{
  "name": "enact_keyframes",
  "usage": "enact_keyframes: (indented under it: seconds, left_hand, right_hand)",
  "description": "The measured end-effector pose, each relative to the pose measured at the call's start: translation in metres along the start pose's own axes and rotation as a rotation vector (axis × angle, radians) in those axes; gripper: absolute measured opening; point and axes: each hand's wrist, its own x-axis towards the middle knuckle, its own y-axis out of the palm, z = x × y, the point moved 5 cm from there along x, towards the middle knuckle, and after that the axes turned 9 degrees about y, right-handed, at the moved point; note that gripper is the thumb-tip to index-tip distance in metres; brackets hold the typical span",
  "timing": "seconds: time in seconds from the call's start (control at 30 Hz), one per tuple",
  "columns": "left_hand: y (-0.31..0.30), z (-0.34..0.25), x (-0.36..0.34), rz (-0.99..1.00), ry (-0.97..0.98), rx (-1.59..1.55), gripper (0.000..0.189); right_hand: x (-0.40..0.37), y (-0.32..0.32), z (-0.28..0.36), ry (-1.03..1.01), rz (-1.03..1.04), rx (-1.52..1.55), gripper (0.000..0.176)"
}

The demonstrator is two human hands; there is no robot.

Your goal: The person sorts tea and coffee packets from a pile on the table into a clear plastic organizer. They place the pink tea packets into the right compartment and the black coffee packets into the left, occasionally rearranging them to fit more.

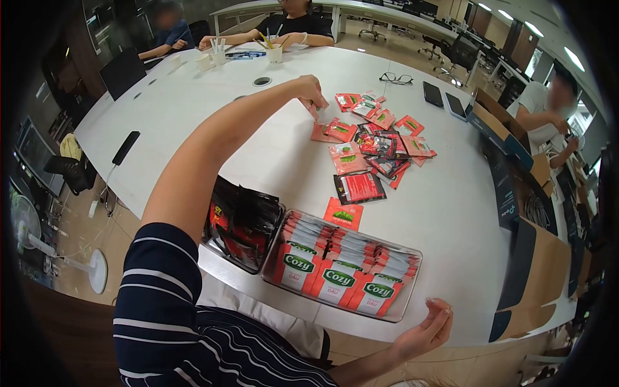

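My left hand (313, 91) reaches across the table to the left edge of a loose pile and pinches a pink tea sachet (315, 109). Red, pink and black tea sachets (377, 143) overlap in that pile. Near me, a clear container (405, 311) holds upright rows of red-and-white Cozy sachets (338, 277). Beside it on the left, a second container (250, 263) is filled with black sachets (248, 222), partly covered by my arm. One red sachet (343, 213) lies just behind the Cozy container. My right hand (431, 327) hovers by the table's front edge, fingers curled together, nothing visible in them.
Open cardboard boxes (535, 277) line the right side. Two phones (432, 94) and eyeglasses (396, 79) lie beyond the pile. Cups with sticks (275, 54) stand at the far side, where two people sit. Another person (548, 106) is at the right. A black device (126, 148) with a cable lies left.
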Motion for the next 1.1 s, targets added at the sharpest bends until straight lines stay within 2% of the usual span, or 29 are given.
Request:
enact_keyframes:
  seconds: [0.03,0.1,0.13,0.23,0.33,0.43,0.47,0.57,0.67,0.77,0.83,0.87,0.97,1.07,1.1]
  left_hand:
    - [0.001,-0.018,-0.008,-0.015,0.049,0.01,0.035]
    - [0.004,-0.067,-0.033,-0.174,-0.026,-0.142,0.046]
    - [0.011,-0.095,-0.047,-0.23,-0.139,-0.456,0.047]
    - [0.031,-0.131,-0.059,0.054,-0.162,-0.265,0.054]
    - [0.05,-0.11,-0.046,0.215,-0.192,0.165,0.065]
    - [0.06,-0.102,-0.036,0.173,-0.196,0.118,0.072]
    - [0.059,-0.103,-0.031,0.145,-0.191,0.198,0.079]
    - [0.062,-0.112,-0.028,0.205,-0.237,0.389,0.083]
    - [0.064,-0.116,-0.034,0.205,-0.22,0.331,0.067]
    - [0.061,-0.102,-0.046,0.446,-0.284,-0.076,0.043]
    - [0.048,-0.117,-0.056,0.317,-0.244,0.249,0.022]
    - [0.041,-0.132,-0.067,0.271,-0.282,0.373,0.023]
    - [0.033,-0.132,-0.072,0.213,-0.166,0.193,0.022]
    - [0.046,-0.157,-0.082,0.272,-0.129,-0.217,0.019]
    - [0.051,-0.161,-0.08,0.276,-0.098,-0.259,0.018]
  right_hand:
    - [0.0,-0.001,-0.001,0.003,0.001,0.002,0.026]
    - [0.001,-0.002,-0.004,0.008,0.003,0.011,0.026]
    - [0.001,-0.002,-0.006,0.012,0.008,-0.002,0.025]
    - [0.003,-0.002,-0.008,0.028,0.028,-0.051,0.025]
    - [0.004,0.005,-0.007,0.044,0.048,-0.12,0.024]
    - [0.003,0.008,-0.005,0.054,0.039,-0.169,0.024]
    - [0.003,0.009,-0.006,0.058,0.031,-0.167,0.024]
    - [0.004,0.011,-0.006,0.065,0.007,-0.188,0.024]
    - [0.005,0.015,-0.007,0.071,0.006,-0.197,0.023]
    - [0.007,0.015,-0.009,0.08,0.024,-0.203,0.023]
    - [0.009,0.013,-0.012,0.085,0.035,-0.195,0.022]
    - [0.01,0.013,-0.015,0.086,0.039,-0.186,0.022]
    - [0.01,0.013,-0.015,0.095,0.031,-0.178,0.022]
    - [0.009,0.014,-0.014,0.103,0.019,-0.152,0.021]
    - [0.009,0.014,-0.014,0.101,0.021,-0.152,0.021]
